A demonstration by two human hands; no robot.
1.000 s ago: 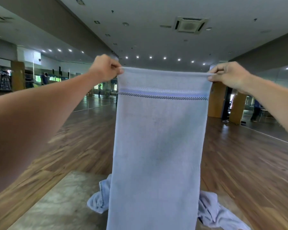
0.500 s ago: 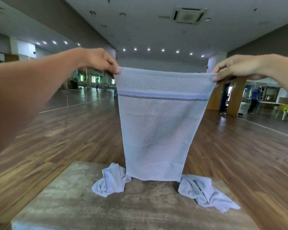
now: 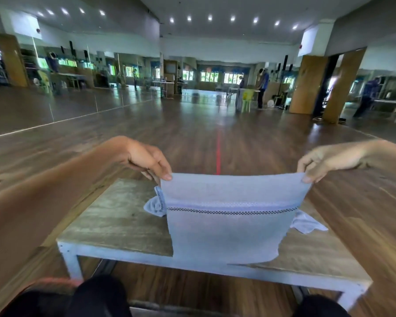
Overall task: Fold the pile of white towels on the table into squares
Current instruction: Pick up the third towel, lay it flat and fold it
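Left hand (image 3: 148, 160) and right hand (image 3: 322, 160) pinch the towel (image 3: 229, 227) corners

A big open hall, like a dance studio: polished wood floor (image 3: 192, 133) running to 12 o'clock, wall mirrors (image 3: 55, 106) at 10 o'clock, recessed ceiling lights (image 3: 210, 18), green plastic chair (image 3: 247, 98) at 1 o'clock.

The towel (image 3: 229, 227) I hold is soft woven cloth, matt and pale, with a nubbly open-weave strip and 1 dark checked band across it. The left crumpled towel (image 3: 153, 205) and the right crumpled towel (image 3: 306, 224) are the same matt cloth. My table top (image 3: 114, 216) is worn wood, rough and dull, its grain showing. Its frame (image 3: 124, 253) looks smooth and painted pale. The floor (image 3: 192, 133) is glossy wood plank with a sheen of reflected light.
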